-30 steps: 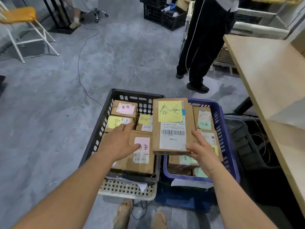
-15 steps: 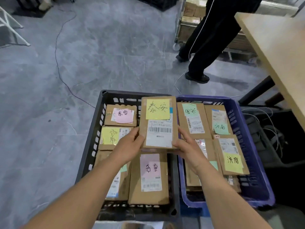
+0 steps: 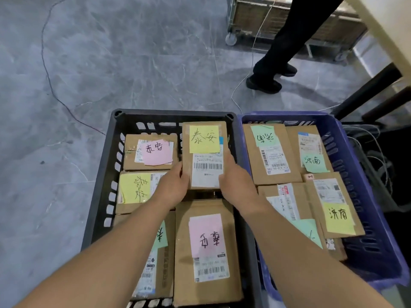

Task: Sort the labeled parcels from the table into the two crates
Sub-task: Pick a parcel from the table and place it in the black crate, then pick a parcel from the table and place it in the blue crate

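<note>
A brown parcel with a yellow note (image 3: 205, 155) is low inside the black crate (image 3: 104, 174), at its far right corner. My left hand (image 3: 172, 185) grips its near left edge and my right hand (image 3: 235, 182) grips its near right edge. Around it in the black crate lie a parcel with a pink note (image 3: 151, 152), one with a yellow note (image 3: 135, 188) and a near one with a pink note (image 3: 206, 247). The blue crate (image 3: 355, 165) to the right holds several parcels with green and yellow notes (image 3: 270, 152).
A person in dark trousers and shoes (image 3: 266, 81) stands on the grey floor beyond the crates. A wheeled cart (image 3: 244, 21) stands behind. The wooden table's edge (image 3: 391, 30) and its dark legs are at the upper right. Cables run across the floor.
Both hands have carried the yellow-note parcel forward and down into the black crate's far right corner. My left hand, earlier on another parcel, now grips this one. The view has tilted down.
</note>
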A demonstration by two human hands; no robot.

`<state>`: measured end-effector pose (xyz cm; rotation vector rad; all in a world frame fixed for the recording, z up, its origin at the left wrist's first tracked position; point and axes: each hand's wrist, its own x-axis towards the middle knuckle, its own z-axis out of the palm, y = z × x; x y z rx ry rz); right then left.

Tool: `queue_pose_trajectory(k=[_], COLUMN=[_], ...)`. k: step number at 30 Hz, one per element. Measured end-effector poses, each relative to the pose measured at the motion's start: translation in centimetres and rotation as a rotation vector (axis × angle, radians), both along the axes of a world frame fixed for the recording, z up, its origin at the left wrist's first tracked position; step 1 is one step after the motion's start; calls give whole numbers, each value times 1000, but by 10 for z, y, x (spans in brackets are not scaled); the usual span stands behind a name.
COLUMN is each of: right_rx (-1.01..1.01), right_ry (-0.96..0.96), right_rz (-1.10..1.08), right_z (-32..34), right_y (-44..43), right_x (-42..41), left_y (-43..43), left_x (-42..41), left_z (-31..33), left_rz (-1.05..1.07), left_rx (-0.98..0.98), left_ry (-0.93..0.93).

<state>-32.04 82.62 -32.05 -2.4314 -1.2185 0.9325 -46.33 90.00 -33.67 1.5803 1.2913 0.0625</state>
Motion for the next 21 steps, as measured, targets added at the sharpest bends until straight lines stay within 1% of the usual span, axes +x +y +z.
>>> queue_pose_trajectory(k=[4, 9, 11, 14, 19, 21], right_rx=[-178, -325, -373, -375, -275, -215], right_ry=[-81, -140, -152, -139, -161, -169], right_rz=[115, 141, 162, 172, 193, 167], right_z=[-17, -32, -35, -31, -1, 17], right_y=[5, 19, 22, 21, 0, -15], right_x=[-10, -17, -18, -19, -17, -16], left_y=[-2, 0, 2, 3, -2, -6], left_x=[0, 5, 8, 6, -7, -12], left_z=[-17, -31, -32, -25, 1, 20], left_rz=[-43, -165, -178, -161, -126, -172], left_rx=[-17, -18, -38, 2, 176, 220], left_ry=[73, 212, 263, 296, 213, 201])
